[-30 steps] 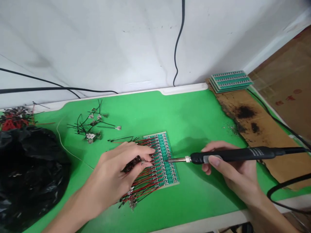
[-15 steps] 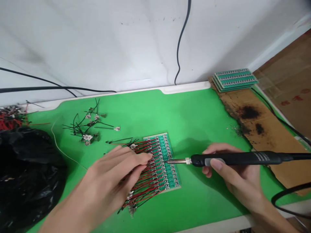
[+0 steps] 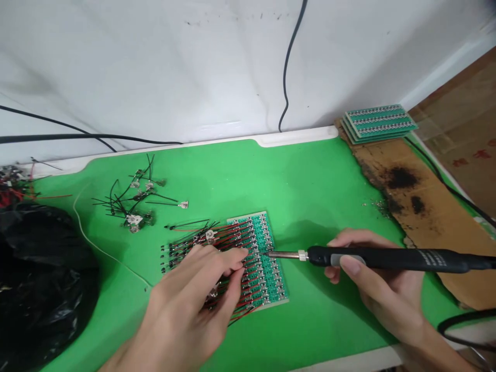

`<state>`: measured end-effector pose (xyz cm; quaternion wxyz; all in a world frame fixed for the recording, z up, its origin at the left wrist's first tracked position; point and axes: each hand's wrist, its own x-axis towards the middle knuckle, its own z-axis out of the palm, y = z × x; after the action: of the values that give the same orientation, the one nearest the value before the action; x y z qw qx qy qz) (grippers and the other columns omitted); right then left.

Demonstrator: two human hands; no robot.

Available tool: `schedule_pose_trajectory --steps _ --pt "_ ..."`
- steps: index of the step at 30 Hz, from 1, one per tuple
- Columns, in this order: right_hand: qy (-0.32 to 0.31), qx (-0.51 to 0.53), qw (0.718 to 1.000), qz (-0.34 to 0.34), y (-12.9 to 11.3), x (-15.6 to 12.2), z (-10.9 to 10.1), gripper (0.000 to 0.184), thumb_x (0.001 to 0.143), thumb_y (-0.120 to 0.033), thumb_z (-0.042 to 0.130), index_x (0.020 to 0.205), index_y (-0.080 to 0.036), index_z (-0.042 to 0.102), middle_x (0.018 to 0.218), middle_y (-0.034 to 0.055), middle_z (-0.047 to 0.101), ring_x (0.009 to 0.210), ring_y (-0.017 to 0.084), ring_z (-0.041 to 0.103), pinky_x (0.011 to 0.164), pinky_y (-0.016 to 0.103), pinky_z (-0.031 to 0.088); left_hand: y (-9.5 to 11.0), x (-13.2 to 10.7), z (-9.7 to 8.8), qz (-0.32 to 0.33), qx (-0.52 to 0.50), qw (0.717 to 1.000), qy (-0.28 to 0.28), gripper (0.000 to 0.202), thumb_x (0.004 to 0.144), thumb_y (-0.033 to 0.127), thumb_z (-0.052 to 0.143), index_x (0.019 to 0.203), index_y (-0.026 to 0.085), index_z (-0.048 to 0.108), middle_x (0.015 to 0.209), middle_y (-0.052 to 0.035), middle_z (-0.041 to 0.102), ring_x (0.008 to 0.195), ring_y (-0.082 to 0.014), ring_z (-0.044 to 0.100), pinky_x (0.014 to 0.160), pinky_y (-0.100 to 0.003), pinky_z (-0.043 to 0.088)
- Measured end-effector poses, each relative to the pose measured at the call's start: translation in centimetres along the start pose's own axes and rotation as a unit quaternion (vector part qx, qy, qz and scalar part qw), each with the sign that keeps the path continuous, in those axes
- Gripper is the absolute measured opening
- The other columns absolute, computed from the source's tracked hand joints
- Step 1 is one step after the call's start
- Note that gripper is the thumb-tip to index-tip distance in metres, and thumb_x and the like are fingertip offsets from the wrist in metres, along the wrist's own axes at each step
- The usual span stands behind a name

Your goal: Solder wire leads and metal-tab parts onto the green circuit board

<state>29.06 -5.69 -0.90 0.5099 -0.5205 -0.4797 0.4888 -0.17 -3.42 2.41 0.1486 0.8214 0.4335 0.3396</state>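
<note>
My right hand [image 3: 382, 281] grips a black soldering iron [image 3: 387, 258] from the right, thumb on its grey button. The iron's metal tip points left and meets the green circuit board [image 3: 276, 276] near its middle; whether it touches cannot be seen exactly. Rows of red and black wires [image 3: 232, 227] run leftward off the board. My left hand [image 3: 201, 289] lies over these wires, thumb and forefinger pinched at the board's wire ends on a wire, mostly hidden by the fingers. A small metal part [image 3: 210, 236] shows behind the knuckles.
Loose metal parts with black leads [image 3: 135, 219] lie at the back left. A black plastic bag [image 3: 46, 289] fills the left side, red wires [image 3: 13, 191] behind it. On the right, scorched cardboard [image 3: 437, 222] carries stacked circuit boards [image 3: 382, 123]. The iron's cable [image 3: 465, 316] loops at right.
My left hand has shifted slightly right and down along the wires, uncovering more wire ends on the left. The soldering iron's tip has stayed almost in place on the board.
</note>
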Motion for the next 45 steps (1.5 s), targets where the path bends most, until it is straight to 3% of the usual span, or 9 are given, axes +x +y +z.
schedule_pose_trajectory --steps 7,14,20,37,45 --pt "0.064 0.004 0.995 0.078 -1.4 -0.8 1.5 0.034 0.093 -0.058 0.093 0.098 -0.025 0.084 0.073 0.0035 0.077 0.059 0.017 0.072 0.056 0.027 0.062 0.0 0.1 0.3 -0.010 -0.002 1.000 0.003 0.019 0.106 0.010 0.066 0.119 0.024 0.067 0.095 0.0058 0.078 0.076 -0.0099 0.074 0.080 -0.027 0.064" --pt "0.031 0.003 0.999 0.036 -0.6 -0.5 0.7 0.026 0.097 -0.052 0.091 0.101 -0.027 0.085 0.072 0.0037 0.077 0.057 0.019 0.073 0.053 0.028 0.064 0.2 0.2 0.4 -0.012 0.002 1.000 0.005 0.018 0.105 0.010 0.065 0.114 0.025 0.067 0.094 0.0067 0.078 0.076 -0.0094 0.073 0.083 -0.027 0.063" --pt "0.066 0.011 0.994 0.081 -1.2 -0.8 1.3 0.031 0.094 -0.055 0.093 0.101 -0.026 0.085 0.074 0.0030 0.077 0.061 0.018 0.073 0.058 0.028 0.063 0.3 0.2 0.5 -0.010 0.016 1.000 0.003 0.019 0.105 0.011 0.066 0.116 0.026 0.067 0.095 0.0075 0.079 0.077 -0.0107 0.075 0.085 -0.030 0.065" --pt "0.069 0.018 0.995 0.064 -1.3 -0.6 1.5 0.029 0.095 -0.052 0.093 0.101 -0.024 0.085 0.077 0.0037 0.078 0.062 0.017 0.074 0.059 0.027 0.065 0.8 0.5 0.3 0.009 0.021 1.000 0.004 0.019 0.103 0.005 0.064 0.109 0.023 0.067 0.090 0.0065 0.078 0.072 -0.0092 0.074 0.082 -0.025 0.064" --pt "0.072 0.032 0.994 0.069 -1.5 -0.8 1.7 0.021 0.096 -0.049 0.093 0.103 -0.030 0.087 0.078 0.0007 0.078 0.064 0.014 0.073 0.063 0.023 0.064 1.0 0.5 0.7 0.013 0.046 0.999 0.004 0.018 0.103 0.005 0.065 0.107 0.023 0.068 0.089 0.0070 0.079 0.073 -0.0093 0.076 0.082 -0.024 0.065"
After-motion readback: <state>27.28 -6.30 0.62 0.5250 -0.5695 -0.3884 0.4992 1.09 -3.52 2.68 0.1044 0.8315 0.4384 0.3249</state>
